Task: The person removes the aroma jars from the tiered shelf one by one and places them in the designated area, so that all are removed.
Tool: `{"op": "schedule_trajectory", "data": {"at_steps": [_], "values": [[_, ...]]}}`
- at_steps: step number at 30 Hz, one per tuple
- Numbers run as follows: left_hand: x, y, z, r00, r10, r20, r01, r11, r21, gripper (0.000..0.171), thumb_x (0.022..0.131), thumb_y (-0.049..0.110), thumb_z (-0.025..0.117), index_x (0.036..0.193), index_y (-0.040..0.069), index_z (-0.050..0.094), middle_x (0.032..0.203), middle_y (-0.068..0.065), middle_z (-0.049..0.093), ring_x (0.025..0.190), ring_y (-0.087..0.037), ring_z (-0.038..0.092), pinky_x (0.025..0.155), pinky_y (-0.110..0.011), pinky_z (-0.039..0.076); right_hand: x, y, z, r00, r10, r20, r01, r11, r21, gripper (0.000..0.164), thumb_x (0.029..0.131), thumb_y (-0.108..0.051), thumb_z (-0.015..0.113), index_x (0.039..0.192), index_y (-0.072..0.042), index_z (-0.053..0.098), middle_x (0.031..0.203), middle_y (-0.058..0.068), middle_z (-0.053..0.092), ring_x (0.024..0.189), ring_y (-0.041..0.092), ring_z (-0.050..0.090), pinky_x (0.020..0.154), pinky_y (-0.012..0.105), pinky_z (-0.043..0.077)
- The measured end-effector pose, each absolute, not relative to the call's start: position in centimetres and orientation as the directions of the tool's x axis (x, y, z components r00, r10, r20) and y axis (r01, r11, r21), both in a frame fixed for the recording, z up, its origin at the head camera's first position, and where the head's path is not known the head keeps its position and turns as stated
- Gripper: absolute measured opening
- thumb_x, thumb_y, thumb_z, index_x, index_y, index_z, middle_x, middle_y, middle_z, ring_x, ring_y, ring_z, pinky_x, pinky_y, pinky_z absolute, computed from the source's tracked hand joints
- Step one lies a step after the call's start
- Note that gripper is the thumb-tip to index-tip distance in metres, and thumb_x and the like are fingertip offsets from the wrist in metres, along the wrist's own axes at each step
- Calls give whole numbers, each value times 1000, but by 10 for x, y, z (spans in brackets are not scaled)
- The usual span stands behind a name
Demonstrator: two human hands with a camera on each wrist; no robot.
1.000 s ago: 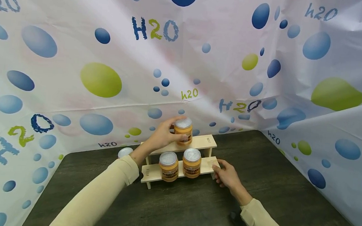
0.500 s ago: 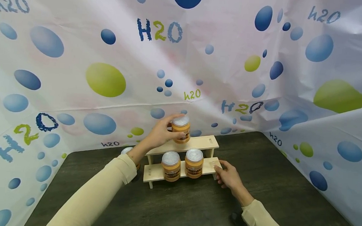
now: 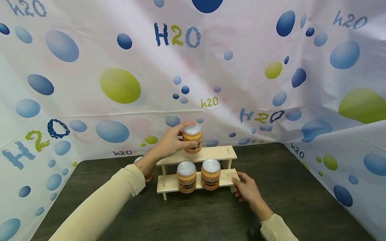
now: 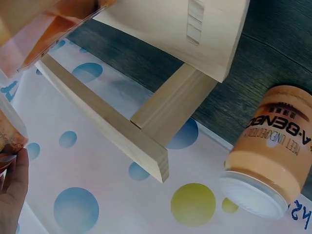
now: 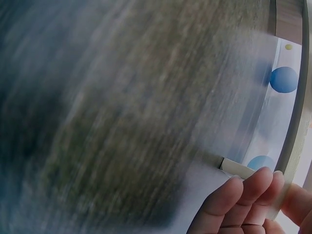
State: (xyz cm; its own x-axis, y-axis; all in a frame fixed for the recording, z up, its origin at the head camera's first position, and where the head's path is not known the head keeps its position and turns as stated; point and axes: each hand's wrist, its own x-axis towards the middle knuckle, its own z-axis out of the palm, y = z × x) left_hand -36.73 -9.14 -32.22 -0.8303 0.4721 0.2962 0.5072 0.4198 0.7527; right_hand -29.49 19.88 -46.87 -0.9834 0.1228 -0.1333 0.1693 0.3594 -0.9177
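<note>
My left hand (image 3: 172, 143) grips an orange jar (image 3: 193, 135) with a ridged silver lid, close over the upper step of a two-step wooden rack (image 3: 215, 152). In the left wrist view, that hand (image 4: 13, 195) shows only at the left edge, its fingers against a jar. Two matching jars, a left one (image 3: 186, 179) and a right one (image 3: 210, 177), stand upright on the lower step. My right hand (image 3: 249, 191) pinches the right end of that step between thumb and fingers. Its fingers (image 5: 258, 192) curl at the board's edge in the right wrist view.
Another orange jar (image 4: 275, 146) stands on the dark table (image 3: 185, 224) left of the rack, partly hidden behind my left wrist in the head view. A white sheet (image 3: 143, 57) printed with blue and green spots rises behind the table and along its sides.
The left hand has shifted the jar a little left along the upper step. My right hand keeps its hold on the rack's end. The head view has turned slightly left.
</note>
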Motion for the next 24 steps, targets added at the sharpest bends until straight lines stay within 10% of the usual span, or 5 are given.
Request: {"op": "schedule_trajectory", "data": {"at_steps": [24], "values": [[-358,-122,-316,-864,407,295,476,474,741,76,89,26,78,154,23,40,140,-15,54,122,-37,60,89,-46,57,-292,199,-470,-984,114,-135,167,342,-925,47,104,-25,55,145,-5,47,69,3,60,58,14,56,49,30,48]]}}
